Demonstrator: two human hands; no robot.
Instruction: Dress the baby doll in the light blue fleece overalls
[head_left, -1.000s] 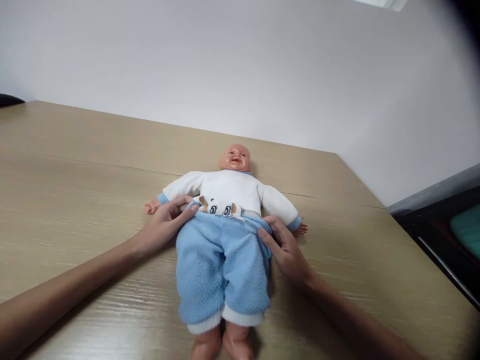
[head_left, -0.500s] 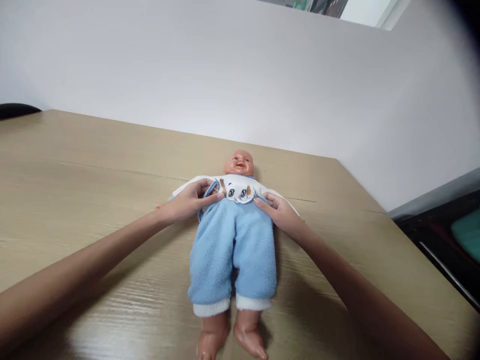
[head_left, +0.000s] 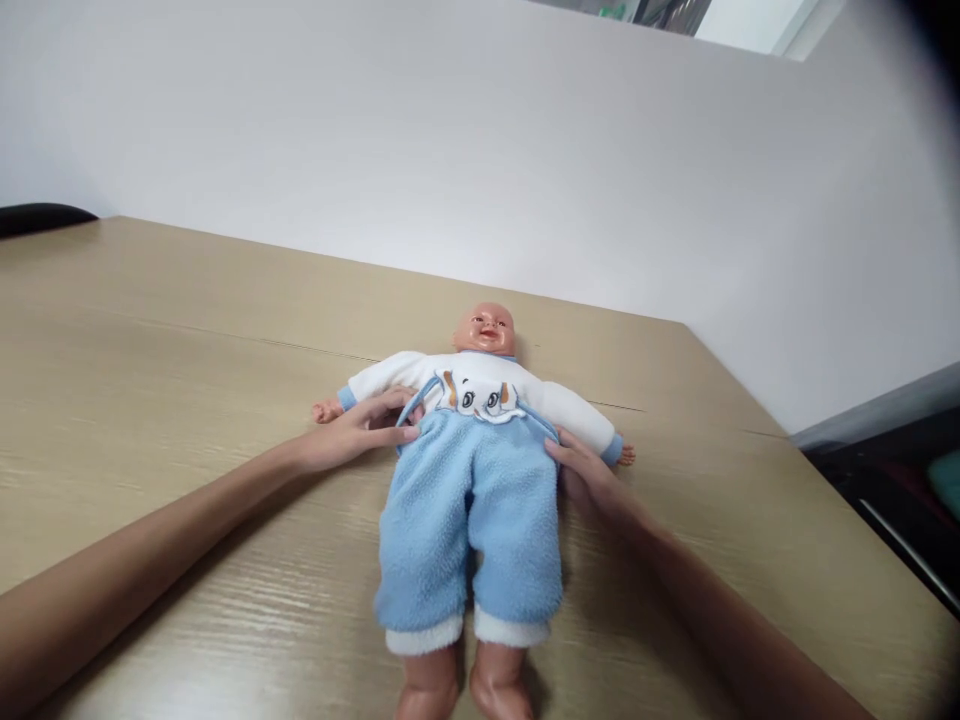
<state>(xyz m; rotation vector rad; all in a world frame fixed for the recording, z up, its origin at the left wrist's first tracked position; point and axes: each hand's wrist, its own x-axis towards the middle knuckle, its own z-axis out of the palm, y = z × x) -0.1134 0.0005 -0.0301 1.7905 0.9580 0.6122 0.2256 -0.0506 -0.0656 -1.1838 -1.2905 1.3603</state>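
Note:
A baby doll (head_left: 486, 328) lies on its back with its head away from me. It wears a white long-sleeved top (head_left: 397, 372) with blue cuffs and light blue fleece overalls (head_left: 427, 520) with white leg hems. An embroidered animal face marks the white bib (head_left: 480, 398), with thin blue straps running from its corners. My left hand (head_left: 375, 425) holds the overalls' left side at the waist, thumb in front, fingers partly hidden behind the strap. At the other side of the waist, my right hand (head_left: 585, 465) has its thumb on the fabric edge; its other fingers are mostly hidden.
The doll lies on a wooden table (head_left: 225, 300) with a seam across it. Behind the table stands a pale wall (head_left: 375, 150) with an opening at upper right. A black chair edge (head_left: 45, 215) shows at far left, and a dark object (head_left: 870, 470) at the right.
Both hands have moved outward and down from the bib corners to the sides of the waist. The doll's sleeves and hands now show more fully.

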